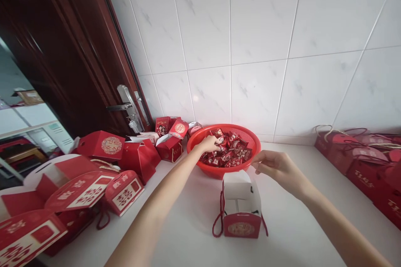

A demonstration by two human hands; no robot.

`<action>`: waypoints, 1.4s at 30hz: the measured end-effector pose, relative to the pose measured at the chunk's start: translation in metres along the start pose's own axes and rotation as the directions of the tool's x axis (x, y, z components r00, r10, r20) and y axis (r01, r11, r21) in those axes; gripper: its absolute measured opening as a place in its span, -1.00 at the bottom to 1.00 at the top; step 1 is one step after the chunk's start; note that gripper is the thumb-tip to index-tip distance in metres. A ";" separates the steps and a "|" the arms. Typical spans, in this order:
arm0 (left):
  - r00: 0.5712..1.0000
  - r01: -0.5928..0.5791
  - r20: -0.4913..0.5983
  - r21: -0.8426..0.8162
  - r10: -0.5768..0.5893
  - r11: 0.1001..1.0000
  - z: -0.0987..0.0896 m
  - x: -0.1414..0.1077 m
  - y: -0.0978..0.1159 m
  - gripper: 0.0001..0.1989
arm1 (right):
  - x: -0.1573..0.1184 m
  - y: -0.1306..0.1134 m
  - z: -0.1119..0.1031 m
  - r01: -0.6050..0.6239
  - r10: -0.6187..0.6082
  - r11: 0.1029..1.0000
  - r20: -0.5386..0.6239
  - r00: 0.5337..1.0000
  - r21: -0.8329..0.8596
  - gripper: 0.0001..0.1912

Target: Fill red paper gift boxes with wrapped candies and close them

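Observation:
A red plastic basket (255, 143) stands against the wall, holding a heap of red wrapped candies (233, 150). Over its left side reaches my left hand (209, 145), its fingers bent together and touching the candies; whatever lies at the fingertips is hidden. My right hand (275, 169) hovers just right of the basket, above the right side of an open gift box (242, 223). Its fingers are curled towards the thumb in a pinch, and I cannot make out anything between them. The box is red outside, white inside, upright, with dark red cord handles hanging at both sides.
At left lie several red gift boxes (89, 190), some open, with more red boxes (171, 144) in the back corner. Along the right stands a row of red boxes with cord handles (360, 167). A dark wooden door (78, 46) with a metal handle (123, 104) borders the white table (184, 225).

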State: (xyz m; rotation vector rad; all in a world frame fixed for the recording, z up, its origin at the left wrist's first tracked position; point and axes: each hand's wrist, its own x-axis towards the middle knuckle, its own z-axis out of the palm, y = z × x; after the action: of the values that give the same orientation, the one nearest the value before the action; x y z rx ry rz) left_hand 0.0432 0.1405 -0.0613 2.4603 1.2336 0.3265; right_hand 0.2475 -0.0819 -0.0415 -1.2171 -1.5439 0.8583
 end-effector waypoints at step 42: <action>0.995 -0.100 -0.045 -0.349 0.090 0.932 0.007 -0.004 -0.002 -0.67 | 0.128 0.060 0.043 -0.049 0.283 0.775 -0.276 0.918 0.630 -0.80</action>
State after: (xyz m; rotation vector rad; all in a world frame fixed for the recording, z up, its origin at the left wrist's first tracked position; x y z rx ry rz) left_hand 0.0421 0.1370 -0.0692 2.2141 0.9690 0.5580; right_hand 0.2183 0.0587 -0.0764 -0.9558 -0.7606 1.0799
